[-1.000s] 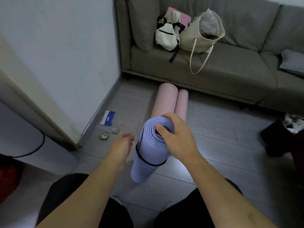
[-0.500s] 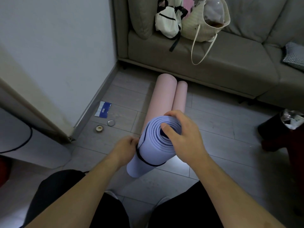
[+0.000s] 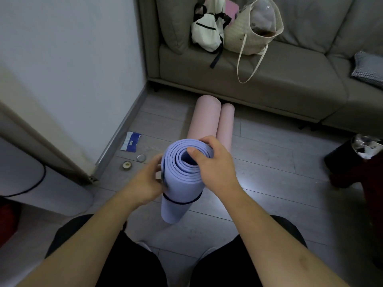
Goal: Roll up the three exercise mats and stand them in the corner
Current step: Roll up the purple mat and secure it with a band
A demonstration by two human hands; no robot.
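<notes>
Currently, at frame centre, we grip the upright purple mat [image 3: 182, 179]: right hand [image 3: 215, 166] pinching its top, left hand [image 3: 148, 181] grasping its side. Loosened grip risks unrolling above the strap [image 3: 182, 201].

Both hands [image 3: 215, 168] gripping upright purple rolled mat [image 3: 180, 183], two pink rolled mats [image 3: 213, 121] lying behind, sofa [image 3: 269, 85]

A grey sofa [image 3: 259, 83] runs along the far side. On its seat a white backpack [image 3: 205, 34] leans beside a cream tote [image 3: 251, 32], touching it, with a checked cushion [image 3: 369, 68] at far right. By the left wall's skirting lie a blue-and-white packet [image 3: 131, 141] and two small round lids [image 3: 141, 157], [image 3: 126, 164]. A dark bin [image 3: 348, 162] stands at right.
</notes>
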